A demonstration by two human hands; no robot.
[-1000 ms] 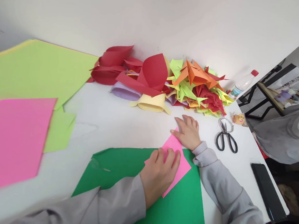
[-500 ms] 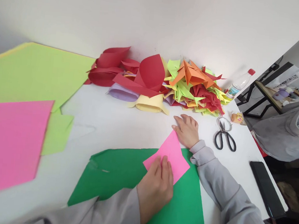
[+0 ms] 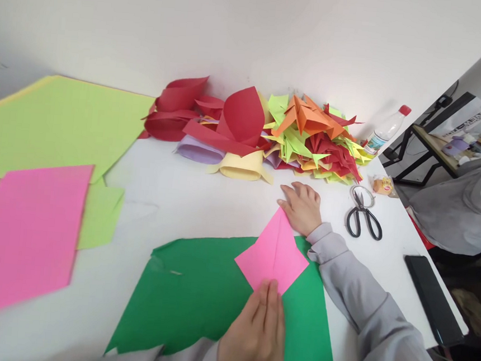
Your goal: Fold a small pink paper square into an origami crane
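Note:
A pink sheet of folded paper (image 3: 276, 245) lies kite-like, with a centre crease, on a green sheet (image 3: 205, 290); its top corner reaches past the green edge onto the white table. My left hand (image 3: 254, 339) is at the paper's bottom corner, fingers pressed together with their tips on the crease; its thumb is hidden. At the top corner rests my right hand (image 3: 303, 208), fingers spread on the table and thumb against the paper's tip. To the right of that hand are black-handled scissors (image 3: 362, 216), lying partly over a roll of clear tape (image 3: 369, 196).
Folded paper stars (image 3: 312, 136) and red paper shapes (image 3: 241, 121) are heaped along the wall. Pink (image 3: 29, 235) and lime sheets (image 3: 73, 121) lie left. A bottle (image 3: 385, 131), a small snack packet (image 3: 383, 185) and a black phone (image 3: 432, 298) sit right. Another person's grey sleeve (image 3: 457, 205) shows beyond.
My left hand has slid down the pink paper toward me, from its middle to the bottom corner, uncovering the crease. My right hand stays at the top corner. The view has shifted slightly.

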